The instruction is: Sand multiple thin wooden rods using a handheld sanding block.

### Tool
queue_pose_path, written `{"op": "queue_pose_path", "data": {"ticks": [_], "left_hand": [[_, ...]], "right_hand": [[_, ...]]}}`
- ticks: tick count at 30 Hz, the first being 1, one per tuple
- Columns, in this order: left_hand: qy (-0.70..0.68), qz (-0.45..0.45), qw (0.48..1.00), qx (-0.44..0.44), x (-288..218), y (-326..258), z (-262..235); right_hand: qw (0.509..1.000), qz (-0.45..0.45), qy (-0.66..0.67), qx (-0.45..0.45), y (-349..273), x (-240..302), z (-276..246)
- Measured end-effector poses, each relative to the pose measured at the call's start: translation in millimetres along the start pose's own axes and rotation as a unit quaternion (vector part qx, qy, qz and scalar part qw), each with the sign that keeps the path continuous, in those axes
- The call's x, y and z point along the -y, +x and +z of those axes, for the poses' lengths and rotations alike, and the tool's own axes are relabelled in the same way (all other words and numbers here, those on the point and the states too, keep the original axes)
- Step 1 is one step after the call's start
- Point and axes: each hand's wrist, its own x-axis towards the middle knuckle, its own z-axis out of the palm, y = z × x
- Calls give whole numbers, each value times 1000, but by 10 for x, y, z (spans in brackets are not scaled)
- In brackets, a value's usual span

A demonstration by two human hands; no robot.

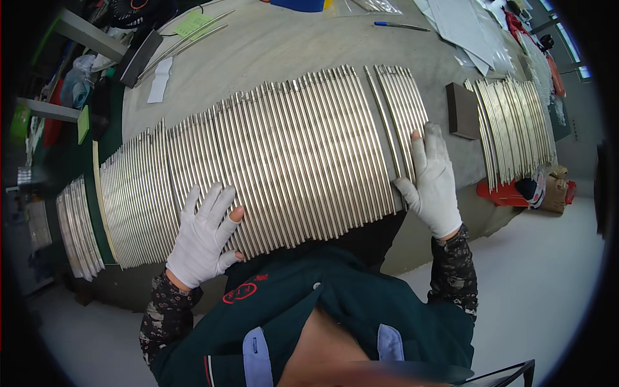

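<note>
Big grey worktable [277,57] takes up most of the space, with some chunky whitish frame bars [91,36] over on the left. Floor [529,264] is pale and pretty bright near right, light grey wall [585,106] past it, bluish-bright window [584,72] way off far right. Left side's noticeably dimmer tbh.

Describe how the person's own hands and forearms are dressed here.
The left hand and right hand wear white fabric gloves; bare tips show on two fingers of the left and one of the right. Dark fabric sleeves with a pale mottled pattern cover both forearms, leaving a little bare wrist below each glove.
</note>
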Motion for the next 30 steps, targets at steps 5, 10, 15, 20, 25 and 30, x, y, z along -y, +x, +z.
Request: {"op": "queue_pose_path", "data": {"ticks": [5,10,15,20,25,30], "left_hand": [[-1,0,1000,-11,40,10,10],[8,11,1000,-26,-6,16,-3],[-11,104,994,42,-318,539,-195],[-22,229,969,92,-567,1038,-109],[-88,288,952,58,-621,1365,-34],[-64,299,949,69,-689,1553,-31]], "right_hand": [[978,-140,151,35,84,362,-136],[989,-22,130,-72,-57,20,-156],[996,-43,62,-46,-198,-90,41],[995,-43,60,-72,-190,-82,33],[991,-33,105,-79,-184,-201,-83],[971,-14,201,-130,-248,-376,9]]}}
